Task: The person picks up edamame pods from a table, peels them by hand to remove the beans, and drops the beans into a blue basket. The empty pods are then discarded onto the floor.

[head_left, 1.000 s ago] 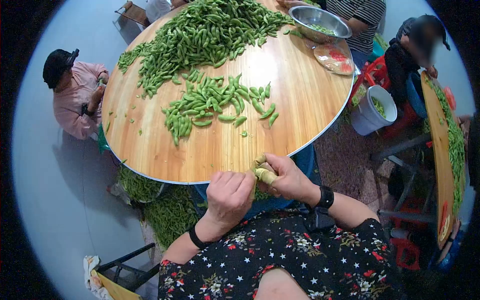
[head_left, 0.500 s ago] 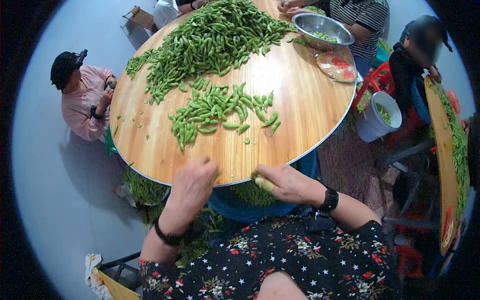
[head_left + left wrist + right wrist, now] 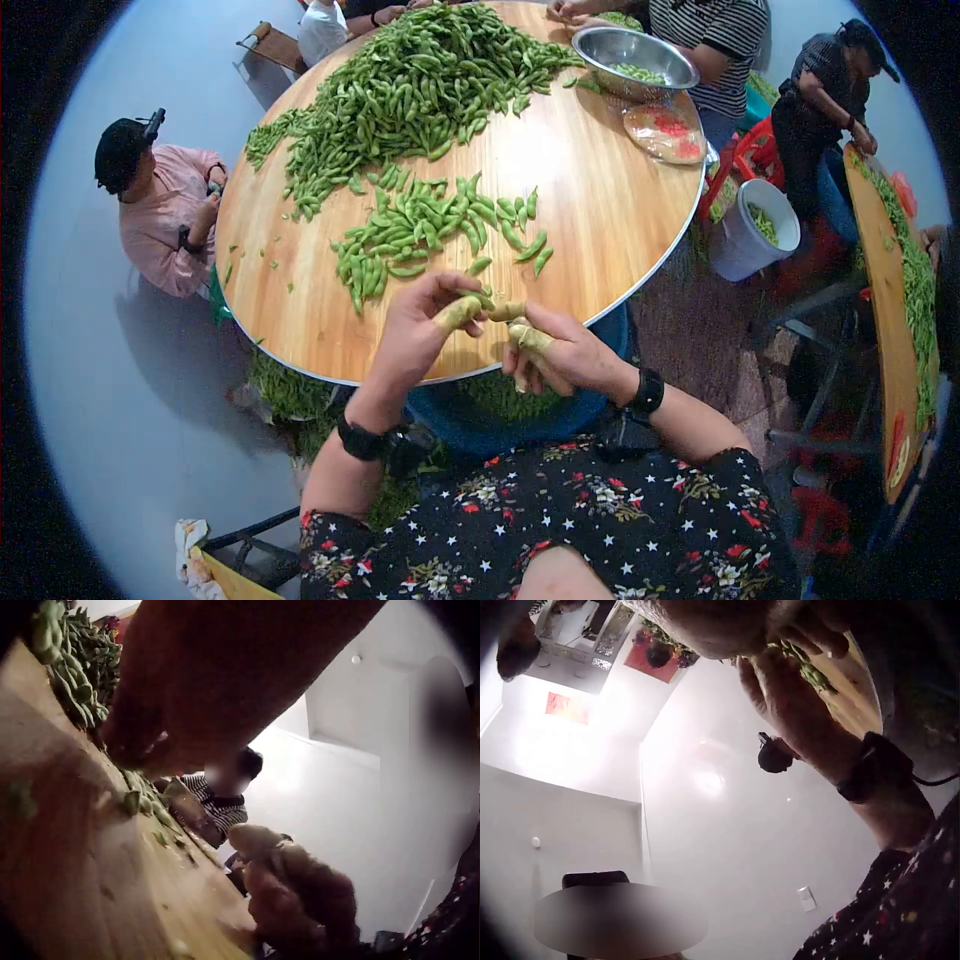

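Note:
In the head view my left hand [image 3: 410, 325] is over the near table edge, pinching a green soybean pod [image 3: 487, 297] between thumb and fingers. My right hand [image 3: 572, 352] is just right of it, index finger reaching toward the pod, thumb a little apart and the other fingers bent. Pale yellowish wraps cover both thumbs and the right index finger. In the left wrist view the right hand [image 3: 300, 892] appears dark and blurred. Beyond the hands lies a small spread of pods [image 3: 420, 225] on the round wooden table [image 3: 580, 220].
A large pod heap [image 3: 430, 90] covers the table's far side. A steel bowl [image 3: 635, 62] and a plastic-wrapped round item [image 3: 665, 132] sit at right. Below the near edge is a blue tub [image 3: 440, 410]; a white bucket [image 3: 755, 230] stands at right. Several people are around.
The hands were together, then the left swung away leftward over the table. It is now back near the right hand with a soybean pod between its fingers.

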Demonstrator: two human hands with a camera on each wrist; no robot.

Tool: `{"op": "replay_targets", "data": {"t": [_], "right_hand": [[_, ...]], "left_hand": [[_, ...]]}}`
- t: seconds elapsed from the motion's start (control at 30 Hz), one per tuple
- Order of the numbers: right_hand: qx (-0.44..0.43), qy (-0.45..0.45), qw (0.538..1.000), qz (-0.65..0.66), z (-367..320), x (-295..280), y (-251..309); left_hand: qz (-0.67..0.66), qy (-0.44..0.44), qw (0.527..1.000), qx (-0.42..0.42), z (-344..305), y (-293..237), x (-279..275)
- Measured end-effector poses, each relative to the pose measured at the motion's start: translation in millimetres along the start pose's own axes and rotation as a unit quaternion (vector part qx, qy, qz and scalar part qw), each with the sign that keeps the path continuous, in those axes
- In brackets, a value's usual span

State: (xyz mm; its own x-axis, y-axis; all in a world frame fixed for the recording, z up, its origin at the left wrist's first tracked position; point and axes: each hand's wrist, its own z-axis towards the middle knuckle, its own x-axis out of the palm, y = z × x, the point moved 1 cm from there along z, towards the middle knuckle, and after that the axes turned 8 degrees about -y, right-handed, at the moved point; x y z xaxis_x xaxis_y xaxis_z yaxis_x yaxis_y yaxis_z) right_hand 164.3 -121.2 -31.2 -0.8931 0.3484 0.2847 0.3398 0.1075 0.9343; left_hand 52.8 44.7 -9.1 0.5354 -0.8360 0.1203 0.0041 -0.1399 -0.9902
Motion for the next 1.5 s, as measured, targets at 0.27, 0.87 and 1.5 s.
{"op": "replay_targets", "data": {"t": [0.27, 0.87, 1.5], "right_hand": [[-0.024, 0.021, 0.999, 0.014, -3.2, 10.6, 3.3], [-0.047, -0.004, 0.999, 0.01, -12.4, 20.9, 6.1], [0.105, -0.004, 0.979, 0.177, -10.2, 17.7, -1.2]], "left_hand": [[0.44, -0.103, 0.777, 0.438, -30.7, 10.6, 12.4], [0.149, -0.086, 0.974, 0.145, -50.4, 16.6, 24.0], [0.399, -0.055, 0.832, 0.381, -51.2, 19.5, 15.2]]}}
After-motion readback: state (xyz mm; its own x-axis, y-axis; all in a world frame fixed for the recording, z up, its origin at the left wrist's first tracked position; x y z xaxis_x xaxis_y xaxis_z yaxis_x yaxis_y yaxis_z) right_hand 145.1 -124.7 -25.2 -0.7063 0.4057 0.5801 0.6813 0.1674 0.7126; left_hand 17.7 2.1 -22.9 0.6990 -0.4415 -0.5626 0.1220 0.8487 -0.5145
